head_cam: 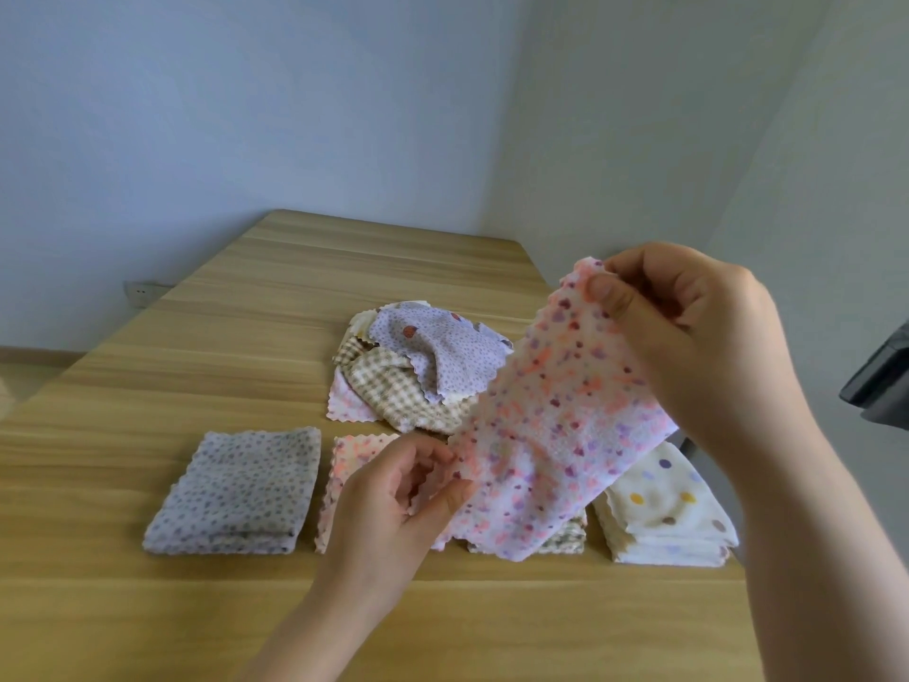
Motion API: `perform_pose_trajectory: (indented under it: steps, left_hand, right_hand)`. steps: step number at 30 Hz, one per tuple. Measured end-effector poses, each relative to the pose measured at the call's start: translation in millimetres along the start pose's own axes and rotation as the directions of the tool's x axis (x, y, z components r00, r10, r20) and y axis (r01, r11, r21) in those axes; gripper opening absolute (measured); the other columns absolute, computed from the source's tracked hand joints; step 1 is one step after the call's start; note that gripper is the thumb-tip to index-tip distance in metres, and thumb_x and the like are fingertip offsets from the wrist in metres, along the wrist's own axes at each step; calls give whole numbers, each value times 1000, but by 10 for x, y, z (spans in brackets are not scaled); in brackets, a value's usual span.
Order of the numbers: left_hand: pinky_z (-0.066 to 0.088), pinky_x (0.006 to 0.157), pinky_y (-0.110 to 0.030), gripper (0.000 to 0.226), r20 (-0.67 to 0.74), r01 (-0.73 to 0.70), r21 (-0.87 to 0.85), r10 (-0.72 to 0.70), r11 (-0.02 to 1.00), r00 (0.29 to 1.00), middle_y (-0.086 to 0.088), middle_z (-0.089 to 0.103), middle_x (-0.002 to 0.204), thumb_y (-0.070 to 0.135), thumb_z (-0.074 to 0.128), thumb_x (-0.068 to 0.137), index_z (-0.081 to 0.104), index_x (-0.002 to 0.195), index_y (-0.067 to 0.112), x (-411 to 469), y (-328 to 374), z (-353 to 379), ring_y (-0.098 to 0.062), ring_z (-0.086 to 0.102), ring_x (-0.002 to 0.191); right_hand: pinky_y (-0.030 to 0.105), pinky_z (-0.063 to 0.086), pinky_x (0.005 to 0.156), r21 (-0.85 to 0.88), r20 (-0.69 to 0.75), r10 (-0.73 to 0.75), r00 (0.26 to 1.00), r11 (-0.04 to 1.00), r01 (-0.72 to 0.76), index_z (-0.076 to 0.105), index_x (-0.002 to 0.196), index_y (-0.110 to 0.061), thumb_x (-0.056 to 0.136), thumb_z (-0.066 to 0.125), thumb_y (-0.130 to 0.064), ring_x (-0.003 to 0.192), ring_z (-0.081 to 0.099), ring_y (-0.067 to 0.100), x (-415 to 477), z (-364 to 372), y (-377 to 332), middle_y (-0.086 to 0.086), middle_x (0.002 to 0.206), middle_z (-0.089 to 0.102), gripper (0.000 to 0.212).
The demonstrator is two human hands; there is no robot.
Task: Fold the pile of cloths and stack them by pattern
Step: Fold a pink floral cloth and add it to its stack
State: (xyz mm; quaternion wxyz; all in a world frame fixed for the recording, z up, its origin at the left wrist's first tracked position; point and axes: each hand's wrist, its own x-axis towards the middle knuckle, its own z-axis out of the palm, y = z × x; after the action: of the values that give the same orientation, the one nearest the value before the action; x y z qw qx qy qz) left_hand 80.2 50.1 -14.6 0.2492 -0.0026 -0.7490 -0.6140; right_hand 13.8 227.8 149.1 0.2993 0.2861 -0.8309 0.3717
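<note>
Head view. A pink cloth point(556, 425) with orange and purple spots is held in the air above the near half of the wooden surface point(147, 386), stretched slantwise between the two hands. The right hand point(703, 337) pinches its upper corner between thumb and fingers. The left hand point(393, 504) pinches its lower left edge in the same way. Behind the cloth, near the middle of the surface, lies the pile point(418, 371) of unfolded cloths: a lilac flowered one on top, beige checked and pink ones beneath. Four folded stacks stand in a row nearer the person. From left to right:
- a lilac flowered stack point(231, 494);
- a pink spotted stack point(347, 460), just beside it and partly hidden by the left hand;
- a beige checked stack point(565, 539), mostly covered by the held cloth;
- a cream polka-dot stack point(664, 509).

A wall socket point(140, 291) shows at the far left.
</note>
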Motion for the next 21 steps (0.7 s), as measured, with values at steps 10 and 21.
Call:
perform_pose_trajectory:
  steps: [10, 21]
  left_hand:
    - [38, 52, -23, 17, 38, -35, 132, 30, 991, 999, 2, 59, 62, 31, 70, 86, 64, 71, 26, -21, -95, -64, -9, 50, 55]
    - [23, 48, -21, 46, -63, -109, 105, 116, 989, 991, 11, 30, 50, 49, 55, 86, 38, 55, 20, -30, -83, -164, -5, 29, 50]
  right_hand:
    - [15, 37, 55, -24, -28, 38, 999, 999, -39, 69, 82, -17, 91, 65, -23, 70, 52, 20, -19, -58, 119, 6, 69, 65, 12]
    - [17, 37, 56, -27, -85, 121, 989, 992, -123, 68, 84, -14, 93, 61, -25, 70, 51, 19, -139, -41, 335, 11, 72, 65, 16]
